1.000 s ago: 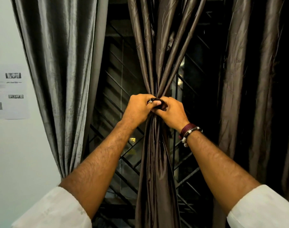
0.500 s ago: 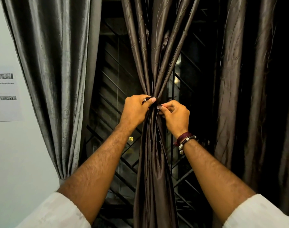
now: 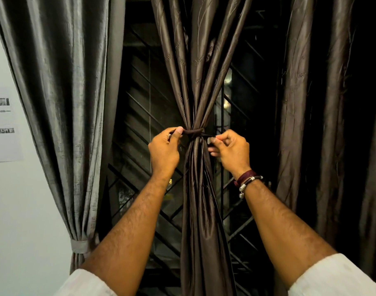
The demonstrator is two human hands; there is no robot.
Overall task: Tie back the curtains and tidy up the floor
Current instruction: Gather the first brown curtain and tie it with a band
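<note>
The dark brown tie-back band [image 3: 193, 132] goes around the gathered middle curtain [image 3: 201, 199] and pinches it into a narrow waist. Only the front of the band is visible; the part behind the fabric is hidden, and I cannot tell if a knot is there. The left hand [image 3: 164, 152] pinches the left end of the band between thumb and forefinger, just beside the curtain. The right hand [image 3: 229, 150] pinches the thin right end with thumb and forefinger, its other fingers curled, and this end is hard to make out against the dark background. Both ends are pulled outward, away from the curtain.

The top of the middle curtain is cut off by the upper edge, and its bottom by the lower edge. The floor is not in the view. On the left hangs a grey curtain [image 3: 61, 103], gathered low by a grey tie [image 3: 79, 246], partly hidden behind the left forearm. On the right hangs another brown curtain [image 3: 298, 103], loose and very dark, so its folds are difficult to read. Behind the curtains is a window grille [image 3: 144, 116] with diagonal bars. A printed paper [image 3: 3, 124] is on the white wall [image 3: 18, 210] at the left, its text too small to read. The right wrist wears bracelets [image 3: 247, 178], and white sleeves [image 3: 336, 278] are cut off at the bottom.
</note>
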